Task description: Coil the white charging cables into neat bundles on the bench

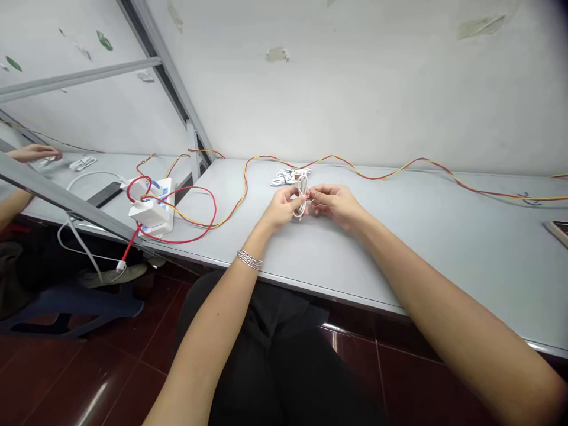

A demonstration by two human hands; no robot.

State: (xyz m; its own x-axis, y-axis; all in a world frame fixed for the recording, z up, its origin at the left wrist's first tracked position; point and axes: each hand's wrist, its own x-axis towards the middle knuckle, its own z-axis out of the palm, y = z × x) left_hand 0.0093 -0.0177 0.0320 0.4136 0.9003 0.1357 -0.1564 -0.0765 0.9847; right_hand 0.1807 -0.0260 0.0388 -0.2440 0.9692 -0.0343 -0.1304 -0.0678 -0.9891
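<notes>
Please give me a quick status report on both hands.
Left hand holding coiled white cable. Right hand beside it, grip unclear. More bundled white cable just behind; nothing visibly in the way.

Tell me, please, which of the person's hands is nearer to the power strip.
Left: the left hand is well right of the power strip; the right hand is farther right, beyond the left.

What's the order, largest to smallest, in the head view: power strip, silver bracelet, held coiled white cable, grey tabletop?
1. Grey tabletop
2. Power strip, partly covered
3. Coiled white cable, partly hidden, and silver bracelet: too alike to rank
</notes>
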